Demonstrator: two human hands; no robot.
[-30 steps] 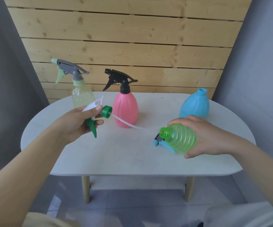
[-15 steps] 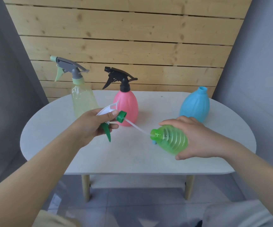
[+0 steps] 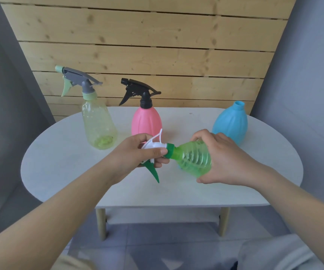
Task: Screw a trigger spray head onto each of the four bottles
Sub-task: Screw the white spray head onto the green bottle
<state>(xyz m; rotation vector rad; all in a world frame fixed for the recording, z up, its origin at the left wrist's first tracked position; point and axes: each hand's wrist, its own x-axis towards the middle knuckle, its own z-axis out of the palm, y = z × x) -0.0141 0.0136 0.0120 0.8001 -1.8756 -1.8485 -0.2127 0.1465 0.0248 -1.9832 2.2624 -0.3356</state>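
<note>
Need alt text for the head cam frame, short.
Over a white table, the left hand holds a green-and-white spray head at the neck of a green bottle held by the right hand. Behind: yellow bottle and pink bottle capped, blue bottle open.

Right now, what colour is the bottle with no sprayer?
Blue bottle, seen in the head view.

On the table (image 3: 64,172), three bottles stand in a row along the far side, before the plank wall (image 3: 147,45): one with a spray head (image 3: 99,123) at the left, another with a spray head (image 3: 146,121) in the middle, and an open-necked bottle (image 3: 230,124) at the right. Nearer, above the table's middle, the left hand (image 3: 132,158) holds a trigger spray head (image 3: 153,151) against the neck of a tilted bottle (image 3: 193,159), which the right hand (image 3: 225,160) grips from the right.
</note>
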